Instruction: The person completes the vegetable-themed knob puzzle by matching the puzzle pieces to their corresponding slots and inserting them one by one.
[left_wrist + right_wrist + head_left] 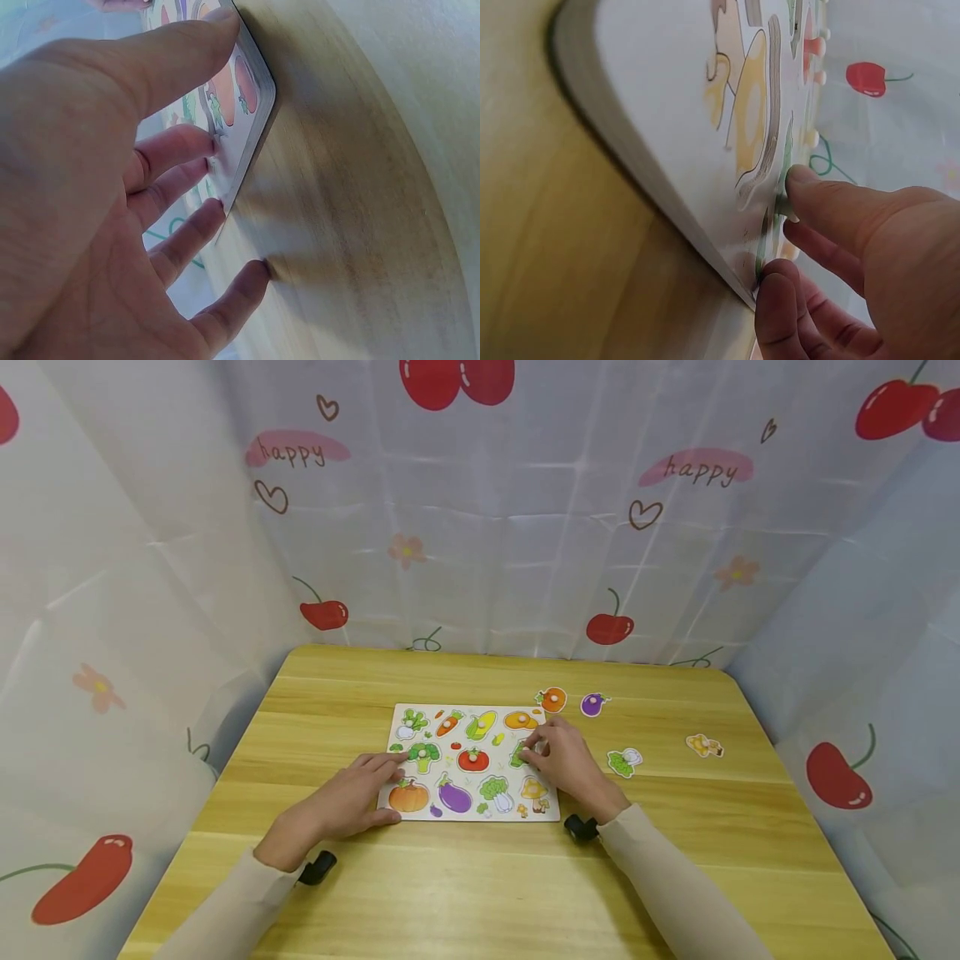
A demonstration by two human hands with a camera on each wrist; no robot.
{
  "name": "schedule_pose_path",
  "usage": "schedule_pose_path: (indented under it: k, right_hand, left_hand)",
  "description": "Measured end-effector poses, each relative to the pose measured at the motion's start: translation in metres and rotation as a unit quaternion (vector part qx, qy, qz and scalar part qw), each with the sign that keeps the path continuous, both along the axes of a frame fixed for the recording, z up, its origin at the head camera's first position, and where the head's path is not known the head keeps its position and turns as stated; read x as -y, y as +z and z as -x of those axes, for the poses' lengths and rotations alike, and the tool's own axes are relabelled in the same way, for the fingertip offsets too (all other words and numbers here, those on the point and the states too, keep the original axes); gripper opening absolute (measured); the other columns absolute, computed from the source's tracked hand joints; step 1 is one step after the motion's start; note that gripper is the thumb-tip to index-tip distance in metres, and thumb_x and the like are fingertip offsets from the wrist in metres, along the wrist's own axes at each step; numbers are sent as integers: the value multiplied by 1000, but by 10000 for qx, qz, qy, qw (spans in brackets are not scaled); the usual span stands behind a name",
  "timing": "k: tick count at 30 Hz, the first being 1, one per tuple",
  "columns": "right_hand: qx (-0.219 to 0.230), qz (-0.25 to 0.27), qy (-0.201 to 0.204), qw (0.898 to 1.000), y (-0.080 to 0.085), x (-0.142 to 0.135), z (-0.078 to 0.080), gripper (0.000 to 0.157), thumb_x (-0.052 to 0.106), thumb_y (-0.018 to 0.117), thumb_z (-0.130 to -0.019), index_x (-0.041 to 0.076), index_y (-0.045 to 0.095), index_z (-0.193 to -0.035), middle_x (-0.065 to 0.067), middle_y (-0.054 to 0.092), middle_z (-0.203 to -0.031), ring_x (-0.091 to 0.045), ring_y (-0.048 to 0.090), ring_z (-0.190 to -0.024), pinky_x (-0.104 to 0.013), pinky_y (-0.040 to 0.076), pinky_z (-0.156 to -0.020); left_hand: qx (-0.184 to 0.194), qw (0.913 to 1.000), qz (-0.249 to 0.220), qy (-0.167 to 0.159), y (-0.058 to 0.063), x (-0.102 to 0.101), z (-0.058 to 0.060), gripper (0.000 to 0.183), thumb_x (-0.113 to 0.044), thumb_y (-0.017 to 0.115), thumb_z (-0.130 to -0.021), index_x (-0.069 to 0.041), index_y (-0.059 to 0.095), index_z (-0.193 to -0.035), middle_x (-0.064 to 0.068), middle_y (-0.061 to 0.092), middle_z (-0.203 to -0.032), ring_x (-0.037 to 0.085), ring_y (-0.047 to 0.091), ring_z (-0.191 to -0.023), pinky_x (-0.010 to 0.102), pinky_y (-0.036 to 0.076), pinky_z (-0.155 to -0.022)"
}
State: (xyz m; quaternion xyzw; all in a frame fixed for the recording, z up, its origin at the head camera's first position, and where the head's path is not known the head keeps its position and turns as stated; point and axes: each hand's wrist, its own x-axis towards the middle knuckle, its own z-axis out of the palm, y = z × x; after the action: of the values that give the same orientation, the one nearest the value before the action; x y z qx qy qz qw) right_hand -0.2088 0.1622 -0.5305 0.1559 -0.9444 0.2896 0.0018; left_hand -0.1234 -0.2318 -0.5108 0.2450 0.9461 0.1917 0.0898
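A white vegetable puzzle board (420, 712) lies flat on the table. My left hand (341, 806) rests at the board's left side, its fingers spread; the thumb (199, 37) touches the board near a corner, while the little finger rests on the wood. At the right side of the board, my right hand (562, 760) pinches a green vegetable puzzle piece (516, 755) between thumb and fingers. The right wrist view shows this green piece (787, 154) at the board's surface, partly hidden by the fingers. Knobbed pieces such as the tomato (473, 762) and broccoli (423, 758) sit in the board.
Loose on the wooden table (465, 885) lie a pumpkin piece (553, 699), an eggplant piece (592, 704), a leafy white-and-green piece (622, 763) and a yellow mushroom piece (704, 745). Printed curtains (480, 568) enclose the table at the back and sides.
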Motion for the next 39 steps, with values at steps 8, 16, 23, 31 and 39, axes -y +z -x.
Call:
schedule_pose_path:
  k: [8, 16, 23, 31, 39]
  right_hand:
    - [-10, 17, -14, 10000, 1, -6, 1, 20, 27, 95, -101, 10, 88, -110, -12, 71, -116, -19, 61, -90, -27, 52, -73]
    - [-143, 190, -53, 9997, 2, -15, 11, 28, 28, 92, -103, 5, 87, -118, -17, 71, -115, -22, 61, -88, -28, 49, -71]
    - [-303, 361, -139, 9988, 3, -24, 23, 30, 24, 91, -104, 1, 87, -123, -22, 72, -117, -22, 64, -87, -30, 54, -73]
    - [-475, 582, -162, 9970, 0, -39, 48, 32, 19, 88, -106, -3, 83, -129, -25, 74, -125, -30, 74, -95, -39, 61, -85]
    - [-402, 575, -397, 9967, -4, -47, 74, 36, 17, 87, -107, -3, 81, -137, -27, 72, -123, -34, 72, -98, -40, 58, -85]
  left_hand:
    - [-57, 10000, 8, -51, -1, 0, 1, 56, -31, 93, -103, -4, 70, -146, 16, 53, -181, 47, 51, -164, 73, 52, -126]
    - [-71, 10000, -3, -51, 0, 1, 1, 55, -31, 92, -103, -3, 71, -145, 17, 53, -180, 47, 52, -164, 71, 51, -128]
    - [-8, 10000, -13, -29, -1, 2, 2, 54, -31, 93, -103, -5, 71, -145, 15, 52, -181, 47, 51, -164, 71, 51, -128]
    - [40, 10000, -65, -28, 1, 2, 0, 53, -31, 92, -104, -4, 71, -144, 16, 51, -182, 47, 51, -164, 72, 51, -128]
    - [96, 9999, -82, 9, 0, 2, 0, 53, -32, 91, -104, -6, 69, -145, 15, 50, -183, 47, 51, -164, 73, 50, -128]
